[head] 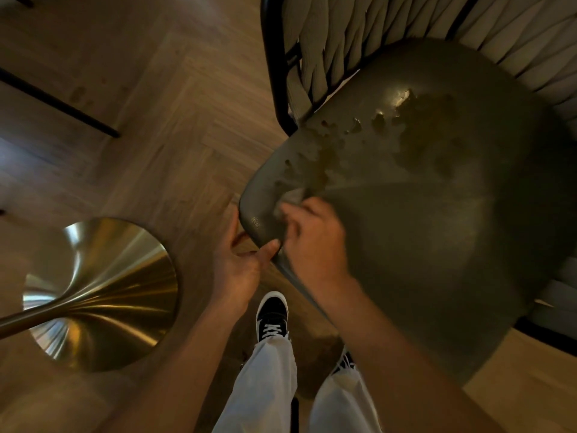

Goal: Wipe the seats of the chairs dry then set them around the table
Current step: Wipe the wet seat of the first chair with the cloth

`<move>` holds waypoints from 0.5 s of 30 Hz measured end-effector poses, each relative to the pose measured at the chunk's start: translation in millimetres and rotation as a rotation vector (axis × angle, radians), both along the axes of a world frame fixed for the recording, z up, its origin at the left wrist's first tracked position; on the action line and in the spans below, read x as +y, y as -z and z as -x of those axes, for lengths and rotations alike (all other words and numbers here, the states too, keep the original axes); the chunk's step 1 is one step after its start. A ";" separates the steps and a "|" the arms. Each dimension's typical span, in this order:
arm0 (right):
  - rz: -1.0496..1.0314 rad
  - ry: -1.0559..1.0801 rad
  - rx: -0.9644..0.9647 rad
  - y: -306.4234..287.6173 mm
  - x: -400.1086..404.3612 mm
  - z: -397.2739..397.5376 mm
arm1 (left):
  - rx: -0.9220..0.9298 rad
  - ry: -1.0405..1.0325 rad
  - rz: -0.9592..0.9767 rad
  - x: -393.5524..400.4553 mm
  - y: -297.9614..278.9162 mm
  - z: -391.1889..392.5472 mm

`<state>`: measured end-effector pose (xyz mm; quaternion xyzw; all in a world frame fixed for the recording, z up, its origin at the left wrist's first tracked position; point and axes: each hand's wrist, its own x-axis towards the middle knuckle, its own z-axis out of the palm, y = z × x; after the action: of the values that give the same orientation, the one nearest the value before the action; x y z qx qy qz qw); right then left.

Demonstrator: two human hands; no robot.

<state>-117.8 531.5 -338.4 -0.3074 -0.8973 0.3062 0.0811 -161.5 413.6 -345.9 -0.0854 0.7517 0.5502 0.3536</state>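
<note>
The right hand (312,235) pressed a cloth (292,198) on the seat (421,229); the left hand (243,257) gripped its edge. Water patches (427,132) beyond the cloth needed firm, overlapping strokes.

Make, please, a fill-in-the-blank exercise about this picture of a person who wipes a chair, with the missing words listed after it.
1. The right hand presses a small grey cloth on the dark rounded chair seat, and the ____ hand grips the seat's front edge.
2. Wet patches lie on the part of the seat nearer to the woven ____ of the chair.
3. The round base on the wooden floor has the colour of ____.

Missing words: left; backrest; gold
</note>
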 end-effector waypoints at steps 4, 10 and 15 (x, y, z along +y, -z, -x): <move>-0.003 -0.308 -0.061 0.3 -42.7 30.0 | -0.092 -0.050 0.068 -7.0 2.0 -2.4; -0.138 -0.361 -0.063 -3.3 -36.6 27.4 | -0.122 -0.025 0.033 -6.5 -3.8 -5.6; -0.185 -0.089 -0.003 4.9 16.5 -0.5 | -0.049 -0.025 0.010 -1.4 -11.4 10.7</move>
<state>-117.3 548.0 -343.3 -0.2591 -0.9346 0.2247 0.0942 -172.3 412.2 -334.5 -0.1100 0.7445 0.5483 0.3647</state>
